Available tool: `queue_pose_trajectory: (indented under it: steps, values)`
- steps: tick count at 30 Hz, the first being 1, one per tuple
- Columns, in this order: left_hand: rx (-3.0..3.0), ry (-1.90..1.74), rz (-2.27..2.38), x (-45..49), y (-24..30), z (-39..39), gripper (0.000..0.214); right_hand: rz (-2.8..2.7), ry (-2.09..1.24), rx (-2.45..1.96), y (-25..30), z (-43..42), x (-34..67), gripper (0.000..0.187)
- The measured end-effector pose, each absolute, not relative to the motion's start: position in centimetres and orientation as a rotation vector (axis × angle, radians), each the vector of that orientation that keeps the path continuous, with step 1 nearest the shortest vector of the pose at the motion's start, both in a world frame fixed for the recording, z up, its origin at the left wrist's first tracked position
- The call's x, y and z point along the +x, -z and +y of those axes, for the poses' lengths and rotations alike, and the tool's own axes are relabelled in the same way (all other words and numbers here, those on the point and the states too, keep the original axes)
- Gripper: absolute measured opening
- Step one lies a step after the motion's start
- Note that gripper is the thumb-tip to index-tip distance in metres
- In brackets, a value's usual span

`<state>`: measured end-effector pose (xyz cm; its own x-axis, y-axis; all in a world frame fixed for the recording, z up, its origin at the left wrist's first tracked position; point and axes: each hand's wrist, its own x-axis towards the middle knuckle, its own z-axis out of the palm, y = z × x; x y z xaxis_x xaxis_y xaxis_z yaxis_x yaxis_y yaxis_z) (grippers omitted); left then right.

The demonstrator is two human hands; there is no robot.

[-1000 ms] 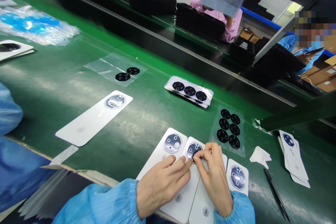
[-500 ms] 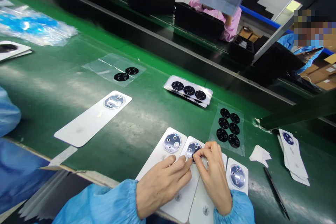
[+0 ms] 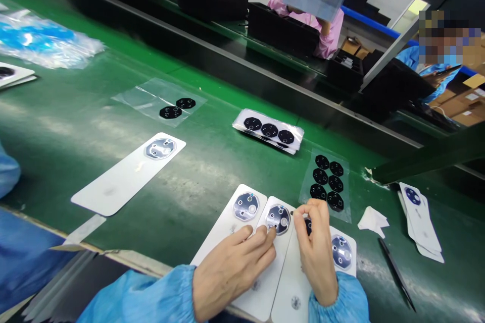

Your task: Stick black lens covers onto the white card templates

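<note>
Several white phone back panels lie side by side at the front, each with an octagonal camera plate. My left hand (image 3: 235, 267) rests over the second panel (image 3: 261, 272) from the left, its fingers stretched out and the tips at the lower edge of its shiny camera plate (image 3: 278, 219). Over the third panel (image 3: 290, 282), my right hand (image 3: 317, 252) is closed in a pinch. A small dark piece (image 3: 292, 213) shows at its fingertips. This hand partly covers the third panel's camera plate. Left and right of these two are the first panel (image 3: 215, 232) and the fourth panel (image 3: 350, 257).
A single panel (image 3: 113, 181) lies to the left. Behind are clear sheets with black octagonal stickers (image 3: 320, 176) and a sticker stack (image 3: 237, 123). At right lie white paper scraps (image 3: 373, 219), black tweezers (image 3: 396, 272) and stacked panels (image 3: 424, 227). Two people sit beyond the bench.
My right hand has lifted away from the second panel's camera plate and moved right, taking the small dark piece along. My left hand stays nearly in place. The view has shifted slightly.
</note>
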<state>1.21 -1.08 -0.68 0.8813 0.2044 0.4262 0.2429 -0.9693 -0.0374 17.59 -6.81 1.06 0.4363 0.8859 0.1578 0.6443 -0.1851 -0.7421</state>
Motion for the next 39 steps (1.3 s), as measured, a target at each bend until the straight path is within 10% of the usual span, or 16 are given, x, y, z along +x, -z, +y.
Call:
queue_pose_trajectory:
  steps: [39]
  values:
    - [-2.973,0.605,-0.350,1.1,0.6,-1.2,0.037,-1.171,-0.723,-1.740,0.1,-8.1,19.7,0.010]
